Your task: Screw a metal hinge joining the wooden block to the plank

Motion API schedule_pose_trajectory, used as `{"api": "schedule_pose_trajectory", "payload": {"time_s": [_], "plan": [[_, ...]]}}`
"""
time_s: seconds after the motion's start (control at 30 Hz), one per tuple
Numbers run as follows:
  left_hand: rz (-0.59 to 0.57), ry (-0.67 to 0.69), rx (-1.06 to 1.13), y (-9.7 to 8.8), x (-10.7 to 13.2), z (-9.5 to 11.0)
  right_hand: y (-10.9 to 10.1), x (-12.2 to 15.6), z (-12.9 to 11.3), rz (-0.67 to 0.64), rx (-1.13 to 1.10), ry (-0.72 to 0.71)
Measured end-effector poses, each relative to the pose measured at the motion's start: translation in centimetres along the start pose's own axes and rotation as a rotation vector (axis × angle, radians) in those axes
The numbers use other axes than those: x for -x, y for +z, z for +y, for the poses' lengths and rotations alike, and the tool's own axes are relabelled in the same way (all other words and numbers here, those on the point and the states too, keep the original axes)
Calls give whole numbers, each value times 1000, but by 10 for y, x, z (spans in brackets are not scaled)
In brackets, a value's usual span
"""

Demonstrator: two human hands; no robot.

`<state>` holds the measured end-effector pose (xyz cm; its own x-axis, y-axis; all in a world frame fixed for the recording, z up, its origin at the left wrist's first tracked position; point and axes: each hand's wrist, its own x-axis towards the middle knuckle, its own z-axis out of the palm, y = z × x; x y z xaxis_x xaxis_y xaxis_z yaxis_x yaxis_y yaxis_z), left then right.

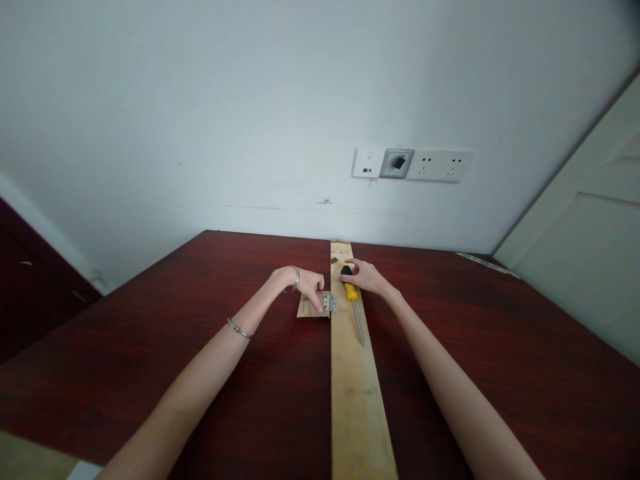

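My left hand (307,283) rests over a small wooden block (307,309), its thumb pressed down beside the hinge and its other fingers curled at the far side. A silver metal hinge (327,302) spans the joint between this block and a long pale wooden plank (353,383). My right hand (365,275) has its fingers around the black end of a screwdriver (351,291). The tool has a yellow and black handle, and its shaft slants towards me above or on the plank; contact is hard to tell. Part of the block is hidden under my left hand.
The plank runs across a dark red wooden table (225,413) to the white wall (280,120). Sockets (440,165) and a black plug (399,162) are on the wall. A pale strip (487,264) lies at the far right table edge, near a white door (595,220).
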<state>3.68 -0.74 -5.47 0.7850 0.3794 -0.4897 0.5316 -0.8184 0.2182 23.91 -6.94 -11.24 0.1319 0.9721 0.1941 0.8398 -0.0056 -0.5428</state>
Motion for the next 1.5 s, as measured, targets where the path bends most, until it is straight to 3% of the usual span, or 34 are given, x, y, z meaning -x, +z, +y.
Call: {"api": "schedule_pose_trajectory", "payload": {"time_s": [0.07, 0.17, 0.33, 0.47, 0.57, 0.7, 1.13, 1.5], "plan": [[-72, -18, -8, 2, 0, 0, 0, 1, -1, -6, -7, -11], [-92, -65, -97, 5, -1, 7, -8, 4, -5, 50, 3, -59], [-105, -145, -183, 7, -4, 16, -36, 13, -24, 142, 64, -279], [-110, -165, -175, 7, -3, 16, -36, 24, -45, -35, 50, -410], [-91, -150, -165, 6, 0, 17, -25, 31, -56, -159, 57, -398], [-93, -130, -166, 6, -1, 16, -14, 38, -61, -210, 150, -399], [-128, -127, -155, 3, 0, 17, -4, 39, -57, -234, 164, -373], [-82, -170, -153, 5, -2, 14, -4, 42, -60, -231, 155, -393]]}}
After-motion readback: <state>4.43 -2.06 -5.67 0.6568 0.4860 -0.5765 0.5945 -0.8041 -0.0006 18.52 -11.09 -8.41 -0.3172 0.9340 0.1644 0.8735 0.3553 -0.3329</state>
